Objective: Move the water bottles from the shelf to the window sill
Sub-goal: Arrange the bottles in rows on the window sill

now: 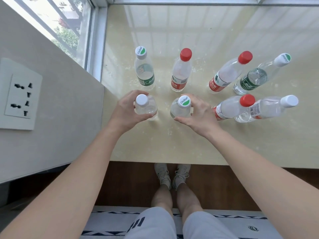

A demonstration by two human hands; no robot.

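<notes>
Near the window sill's (189, 144) left edge, left hand (125, 112) curls round a white-capped bottle (146, 108), right hand (200, 115) round a green-marked bottle (180, 109), both upright.

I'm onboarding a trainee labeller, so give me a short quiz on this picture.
1. How many red-capped bottles stand on the window sill?
2. True or false: the left hand holds a red-capped bottle.
3. The right hand grips: A) a Cestbon-capped bottle B) a red-capped bottle C) nothing
Key: 1) three; 2) false, it holds a white-capped bottle; 3) A
</notes>
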